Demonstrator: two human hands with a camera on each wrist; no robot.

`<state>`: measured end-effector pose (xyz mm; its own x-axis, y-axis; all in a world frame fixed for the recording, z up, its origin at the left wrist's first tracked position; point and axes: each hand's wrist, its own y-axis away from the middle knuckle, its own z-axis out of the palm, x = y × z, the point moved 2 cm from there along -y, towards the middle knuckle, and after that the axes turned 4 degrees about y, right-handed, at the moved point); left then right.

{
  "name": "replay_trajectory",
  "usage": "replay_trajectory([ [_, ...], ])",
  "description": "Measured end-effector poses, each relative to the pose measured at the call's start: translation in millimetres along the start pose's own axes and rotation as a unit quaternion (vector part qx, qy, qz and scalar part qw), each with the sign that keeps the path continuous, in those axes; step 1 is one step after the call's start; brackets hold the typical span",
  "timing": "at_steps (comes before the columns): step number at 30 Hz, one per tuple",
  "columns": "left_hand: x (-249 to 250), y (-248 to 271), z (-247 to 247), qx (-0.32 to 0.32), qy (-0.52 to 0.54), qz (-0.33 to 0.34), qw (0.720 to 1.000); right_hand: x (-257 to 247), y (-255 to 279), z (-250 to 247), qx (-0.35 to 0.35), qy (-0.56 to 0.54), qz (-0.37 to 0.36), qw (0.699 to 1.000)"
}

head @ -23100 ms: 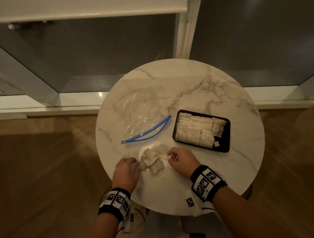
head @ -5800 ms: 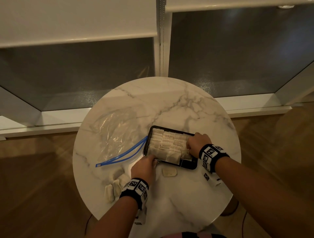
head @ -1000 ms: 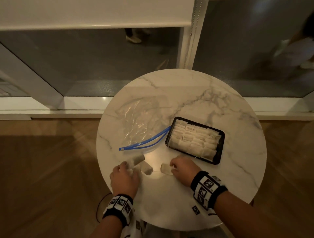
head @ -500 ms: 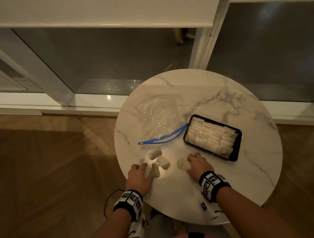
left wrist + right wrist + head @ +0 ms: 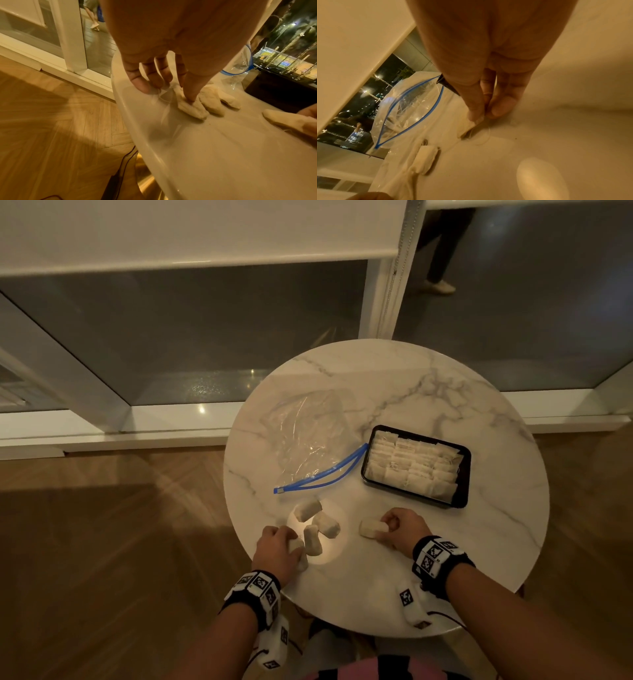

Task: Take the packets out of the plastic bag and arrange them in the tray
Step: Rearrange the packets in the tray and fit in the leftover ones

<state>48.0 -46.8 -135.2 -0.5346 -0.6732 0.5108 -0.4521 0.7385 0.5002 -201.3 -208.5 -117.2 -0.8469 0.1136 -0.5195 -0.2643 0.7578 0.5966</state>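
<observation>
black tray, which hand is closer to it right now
Right. The right hand sits just in front of the black tray, pinching a packet. The left hand is farther away, across the loose packets.

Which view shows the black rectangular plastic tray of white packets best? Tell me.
The head view: the whole black rectangular plastic tray shows, packed with rows of white packets. The left wrist view catches only a dark side of it at the frame's edge; the right wrist view shows a dark sliver behind the right hand.
</observation>
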Motion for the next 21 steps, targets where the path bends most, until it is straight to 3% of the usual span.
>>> replay_trajectory([
  [11, 8.3, 1.5, -16.9, 0.006, 0.027, -0.002, 1.0, -0.3, 14.2, -21.7, 0.019, -0.018, -0.029, 0.999],
  [21, 58.3, 16.6, -41.4, -0.02, 0.139, 0.062, 0.988, 4.2, 30.7, -96.8, 0.105, -0.013, -0.097, 0.99],
])
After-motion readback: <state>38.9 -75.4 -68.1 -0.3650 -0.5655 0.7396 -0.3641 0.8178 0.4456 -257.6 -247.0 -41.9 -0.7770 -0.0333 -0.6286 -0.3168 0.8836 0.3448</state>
